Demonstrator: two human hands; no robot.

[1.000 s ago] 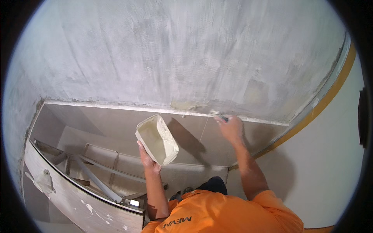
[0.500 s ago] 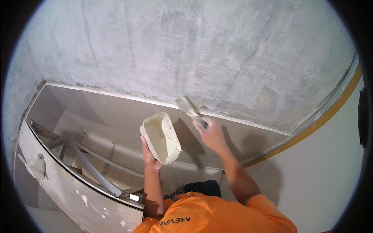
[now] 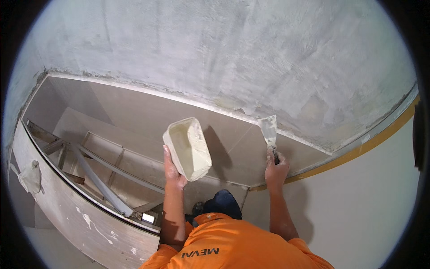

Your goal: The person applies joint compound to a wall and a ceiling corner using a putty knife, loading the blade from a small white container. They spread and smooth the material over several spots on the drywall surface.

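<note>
My left hand holds up a white tub smeared with pale filler, its open side turned toward me. My right hand grips the handle of a putty knife. The blade points up and rests at the white filled joint where the rough grey plastered wall meets the smooth beige tiled surface. Filler coats the blade. My orange shirt fills the lower edge.
Below left lies a recess with metal framing bars and a pale curved panel splashed with white. A white rag hangs at far left. A yellow band runs along the right beside a plain white wall.
My right hand has moved the putty knife along the joint and now holds it more upright. The tub stays raised in my left hand. The view has shifted slightly.
</note>
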